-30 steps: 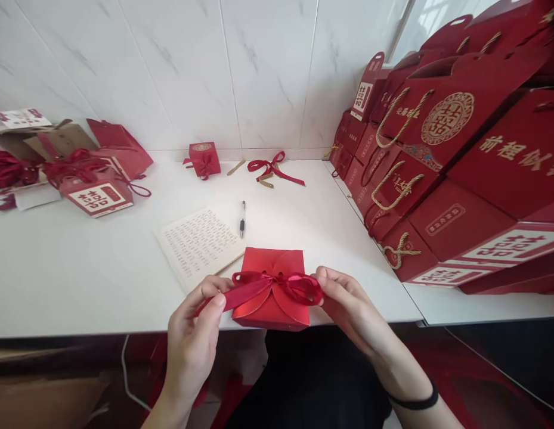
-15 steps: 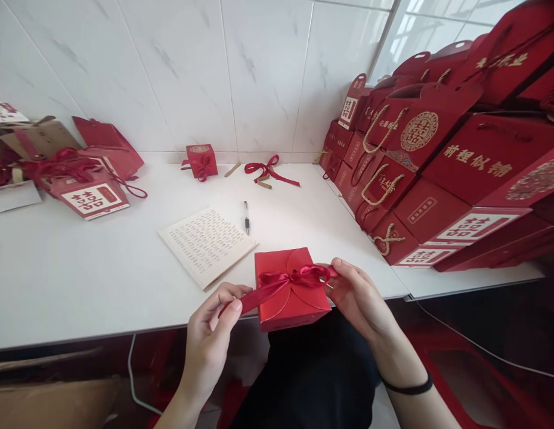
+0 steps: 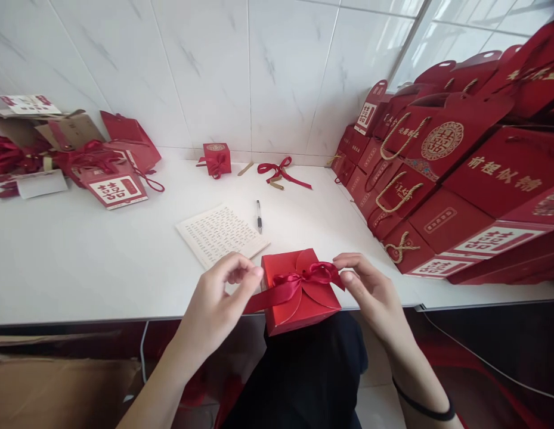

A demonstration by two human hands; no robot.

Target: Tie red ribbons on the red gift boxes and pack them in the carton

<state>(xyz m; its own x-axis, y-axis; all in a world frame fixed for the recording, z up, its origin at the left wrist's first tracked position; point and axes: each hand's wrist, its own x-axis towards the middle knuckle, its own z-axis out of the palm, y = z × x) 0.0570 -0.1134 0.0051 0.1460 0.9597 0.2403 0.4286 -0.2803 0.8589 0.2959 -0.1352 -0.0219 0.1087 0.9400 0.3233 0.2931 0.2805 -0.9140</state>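
A red gift box (image 3: pixel 283 319) with curved, overlapping top flaps sits at the table's front edge, above my lap. Across its top a dark red satin ribbon (image 3: pixel 281 292) is tied in a bow, with one tail running left below my left hand. My left hand (image 3: pixel 220 295) is at the box's left corner, thumb and forefinger together, with no ribbon visible between them. On the other side, my right hand (image 3: pixel 370 289) has its thumb and fingers apart, beside the bow's right end.
Behind the box lie a handwritten sheet (image 3: pixel 223 232) and a pen (image 3: pixel 259 217). Farther back are a small red box (image 3: pixel 217 158) and a loose ribbon bow (image 3: pixel 283 173). Stacked red gift boxes (image 3: pixel 438 173) fill the right; red bags (image 3: pixel 118 190) lie left.
Both hands have come off the ribbon ends. My left hand has risen to the box's corner, and my right fingers have spread. The view has shifted slightly left.
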